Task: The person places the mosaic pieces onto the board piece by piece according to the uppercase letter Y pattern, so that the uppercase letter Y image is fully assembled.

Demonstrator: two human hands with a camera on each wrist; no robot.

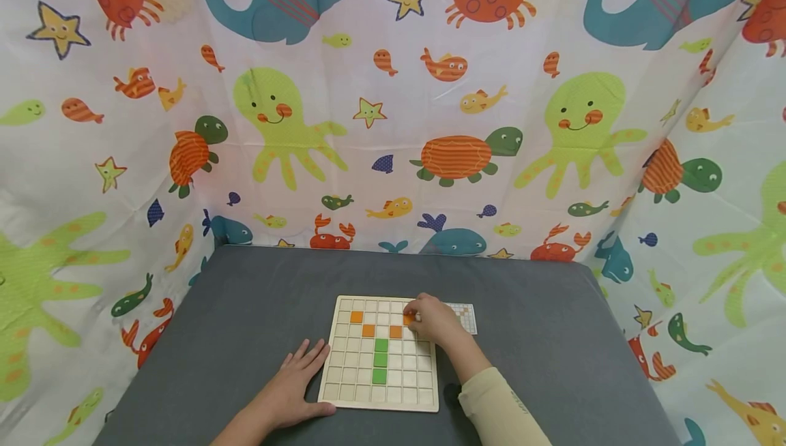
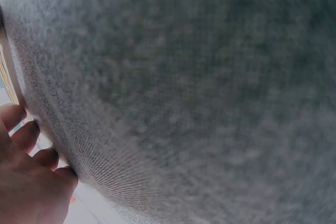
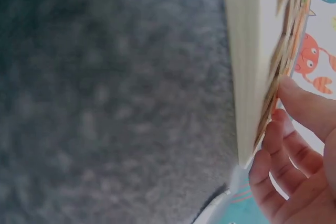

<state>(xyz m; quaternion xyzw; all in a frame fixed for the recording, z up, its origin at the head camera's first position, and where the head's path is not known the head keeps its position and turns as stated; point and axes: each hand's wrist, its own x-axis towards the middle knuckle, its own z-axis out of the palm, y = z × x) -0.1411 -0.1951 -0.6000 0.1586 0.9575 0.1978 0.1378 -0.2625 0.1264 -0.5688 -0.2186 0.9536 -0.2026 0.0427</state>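
Head view: right hand (image 1: pixel 437 321) pinches an orange tile (image 1: pixel 408 320) at the board's (image 1: pixel 344 391) upper right, lower centre of frame; left hand (image 1: pixel 295 381) — fingers flat — steadies its left edge. A nudge could scatter neighbouring tiles.

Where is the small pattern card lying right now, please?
In the head view, the pattern card lies on the grey table, at the wooden board's far-right corner, behind the right hand.
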